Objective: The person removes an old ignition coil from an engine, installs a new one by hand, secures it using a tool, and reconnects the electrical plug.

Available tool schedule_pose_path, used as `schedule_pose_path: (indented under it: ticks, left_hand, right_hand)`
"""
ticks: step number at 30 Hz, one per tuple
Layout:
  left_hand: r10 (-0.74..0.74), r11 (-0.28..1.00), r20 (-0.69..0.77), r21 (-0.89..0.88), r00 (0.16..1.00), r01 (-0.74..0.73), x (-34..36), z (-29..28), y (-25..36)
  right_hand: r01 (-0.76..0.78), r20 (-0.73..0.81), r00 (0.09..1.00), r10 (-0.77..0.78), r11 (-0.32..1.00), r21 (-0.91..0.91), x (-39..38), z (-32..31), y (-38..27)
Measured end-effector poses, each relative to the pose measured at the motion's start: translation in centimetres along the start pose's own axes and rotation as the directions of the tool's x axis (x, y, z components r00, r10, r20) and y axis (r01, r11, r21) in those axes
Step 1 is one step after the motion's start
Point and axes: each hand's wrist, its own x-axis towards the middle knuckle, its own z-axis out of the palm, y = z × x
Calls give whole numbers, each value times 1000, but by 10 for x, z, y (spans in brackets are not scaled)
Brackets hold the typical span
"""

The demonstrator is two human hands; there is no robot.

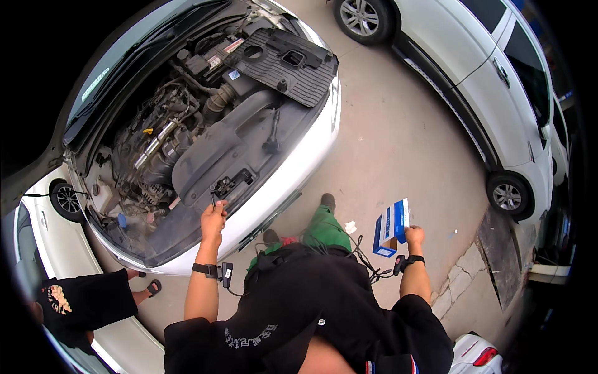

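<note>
My left hand point(213, 221) is closed at the front edge of the white car's open engine bay, beside the latch opening point(233, 182). A thin dark piece shows at its fingertips, too small to name. Out to the right, above the floor, my right hand point(414, 235) grips a blue and white cardboard box point(391, 228) by its side. One flap of the box stands up; its contents are hidden. On the black front panel point(205, 153) lies a dark ignition coil with a long stem point(273, 132).
A ribbed black engine cover point(305, 78) lies across the bay's far right corner. A white car point(461, 68) is parked to the right. At lower left, a person in dark clothes point(93, 302) is beside another white car. Cables point(367, 265) hang near my waist.
</note>
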Motion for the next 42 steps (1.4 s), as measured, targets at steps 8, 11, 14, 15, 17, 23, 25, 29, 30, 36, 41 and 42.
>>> schedule_pose_path:
  ticks: [8, 11, 14, 15, 17, 23, 25, 29, 30, 36, 41, 42]
  left_hand:
    - [303, 722, -72, 668, 950, -180, 66, 185, 94]
    - [229, 620, -95, 781, 969, -70, 91, 221, 109]
    - [183, 526, -126, 850, 975, 12, 109, 253, 127]
    - [184, 501, -133, 865, 974, 24, 114, 259, 130]
    - [178, 442, -131, 896, 975, 40, 126, 265, 128]
    - [133, 388, -140, 918, 981, 78, 138, 262, 138]
    - [168, 454, -173, 888, 970, 80, 131, 252, 135]
    - [458, 655, -180, 730, 871, -193, 103, 236, 133]
    - [423, 766, -186, 596, 887, -240, 87, 235, 142]
    - [422, 903, 0, 88, 906, -421, -9, 243, 233]
    - [289, 954, 135, -121, 948, -273, -41, 236, 194]
    - [269, 962, 124, -77, 955, -261, -46, 230, 187]
  right_hand:
    - [334, 8, 939, -344, 916, 220, 118, -59, -86]
    - [547, -51, 834, -550, 810, 210, 100, -116, -162]
    - [758, -107, 651, -752, 639, 130, 102, -152, -201]
    - [814, -122, 580, -805, 568, 120, 100, -163, -217]
    - [898, -144, 439, -887, 430, 89, 93, -185, -244]
    - [987, -201, 159, -967, 148, 66, 81, -210, -298]
    - [994, -186, 86, -979, 73, 77, 75, -211, -312]
    - [993, -132, -50, -990, -64, 98, 63, -199, -334]
    - [990, -105, -78, -991, -90, 112, 57, -194, -341]
    - [932, -23, -296, -955, -294, 213, 21, -163, -387]
    - [848, -47, -440, -897, -432, 307, -31, -155, -420]
    - [828, -66, -473, -879, -469, 308, -40, -154, -422]
